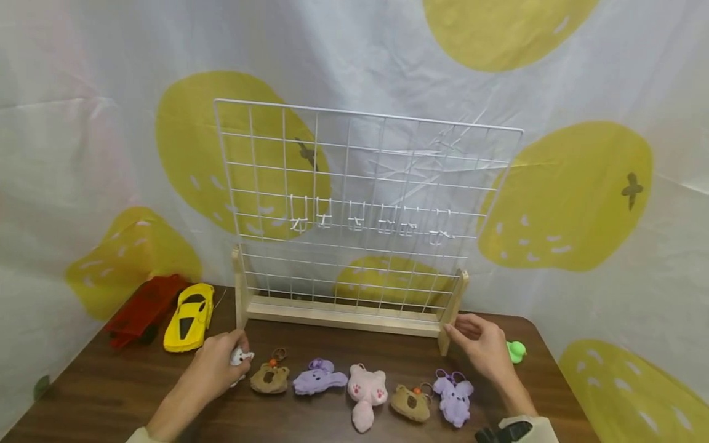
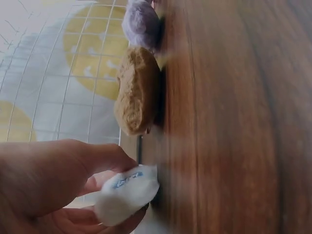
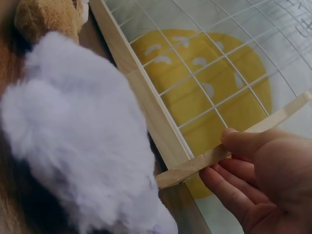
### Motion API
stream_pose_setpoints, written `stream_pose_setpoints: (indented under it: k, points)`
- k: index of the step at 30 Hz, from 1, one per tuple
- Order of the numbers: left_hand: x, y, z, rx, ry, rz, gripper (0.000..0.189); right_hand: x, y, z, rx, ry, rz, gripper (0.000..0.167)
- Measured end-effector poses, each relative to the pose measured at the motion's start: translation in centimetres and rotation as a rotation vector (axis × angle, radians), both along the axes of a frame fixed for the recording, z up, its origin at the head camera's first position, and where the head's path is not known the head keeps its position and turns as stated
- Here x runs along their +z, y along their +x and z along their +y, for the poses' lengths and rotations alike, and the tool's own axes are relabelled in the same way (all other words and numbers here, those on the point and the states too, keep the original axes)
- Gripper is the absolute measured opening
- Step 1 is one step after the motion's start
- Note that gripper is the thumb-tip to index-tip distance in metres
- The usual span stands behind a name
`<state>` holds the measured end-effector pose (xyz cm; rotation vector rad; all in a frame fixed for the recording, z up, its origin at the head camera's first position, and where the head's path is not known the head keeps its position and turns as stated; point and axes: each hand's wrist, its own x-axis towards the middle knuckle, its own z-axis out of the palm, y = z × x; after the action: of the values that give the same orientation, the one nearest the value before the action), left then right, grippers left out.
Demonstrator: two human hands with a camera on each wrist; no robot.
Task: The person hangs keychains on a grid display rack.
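My left hand (image 1: 213, 364) pinches a small white plush charm (image 2: 127, 195) at the left end of a row of plush keychains, close over the table. Beside it lies a brown plush (image 1: 270, 379) with an orange bead and a ring. My right hand (image 1: 483, 346) grips the right wooden upright (image 3: 195, 165) of a white wire grid rack (image 1: 368, 326), thumb on one face and fingers on the other. Nearest this hand on the table is a light purple plush (image 1: 455, 401) with purple loops. Several white hooks (image 1: 356, 223) hang across the grid.
Between lie another purple plush (image 1: 319, 380), a pink plush (image 1: 367, 389) and a second brown plush (image 1: 410, 403). A yellow toy car (image 1: 189, 317) and a red translucent thing (image 1: 145, 307) stand at the left. A green toy duck (image 1: 516, 352) sits beyond my right hand.
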<state>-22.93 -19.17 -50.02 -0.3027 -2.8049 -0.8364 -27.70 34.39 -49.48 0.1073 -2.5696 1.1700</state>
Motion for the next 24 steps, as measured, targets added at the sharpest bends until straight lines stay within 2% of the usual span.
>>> stream_pose_setpoints:
  k: [10,18,24]
  points:
    - [0.8,-0.7,0.8,-0.023,0.074,0.050,0.025,0.1,0.1,-0.4,-0.025,0.017,0.023,0.031]
    - [0.2,-0.7,1.2,-0.040,0.044,-0.029,0.017,-0.2,0.1,-0.5,-0.032,0.015,0.028,0.029]
    - [0.6,-0.8,1.3,-0.033,0.071,0.055,0.015,-0.1,0.2,-0.5,-0.026,0.015,0.030,0.030]
